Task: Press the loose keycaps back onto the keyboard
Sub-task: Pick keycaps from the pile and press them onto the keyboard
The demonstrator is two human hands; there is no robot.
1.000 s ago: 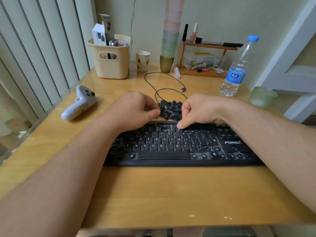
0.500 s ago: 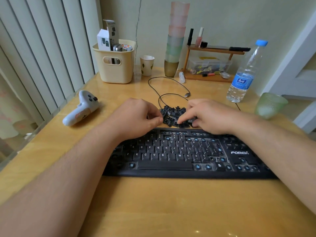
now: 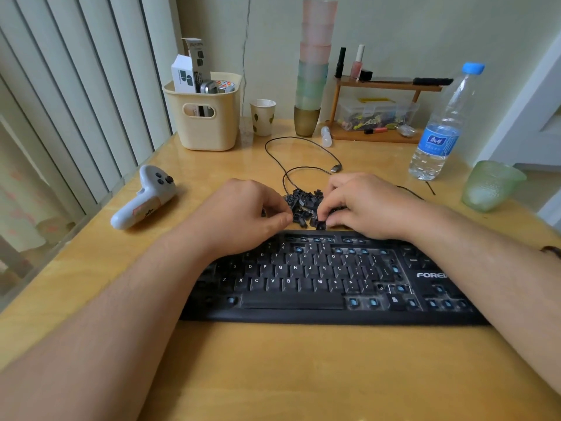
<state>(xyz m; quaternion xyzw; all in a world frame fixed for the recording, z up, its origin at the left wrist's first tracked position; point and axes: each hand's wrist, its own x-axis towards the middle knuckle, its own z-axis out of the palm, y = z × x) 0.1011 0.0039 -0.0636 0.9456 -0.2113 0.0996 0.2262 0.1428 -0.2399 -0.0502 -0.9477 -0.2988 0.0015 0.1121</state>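
A black keyboard [image 3: 318,281] lies across the wooden desk, with several bare blue switch stems showing along its top row and right side. Behind its top edge sits a heap of loose black keycaps [image 3: 303,205]. My right hand [image 3: 364,205] rests on the heap's right side, thumb and fingertips pinched on a keycap [image 3: 320,223] at the front of the pile. My left hand [image 3: 243,214] is curled at the heap's left edge, thumb pressed to the fingers. Whether it holds a keycap is hidden.
A white game controller [image 3: 145,199] lies at the left. A thin black cable [image 3: 291,153] loops behind the heap. A water bottle [image 3: 440,129] and green glass [image 3: 488,186] stand at the right. A cream bin [image 3: 206,117], paper cup [image 3: 262,117], stacked cups [image 3: 312,71] and small shelf [image 3: 382,107] line the wall.
My right hand has left the keyboard's top row and gone back to the keycap heap, fingers closing there. My left hand has stayed at the heap's left edge.
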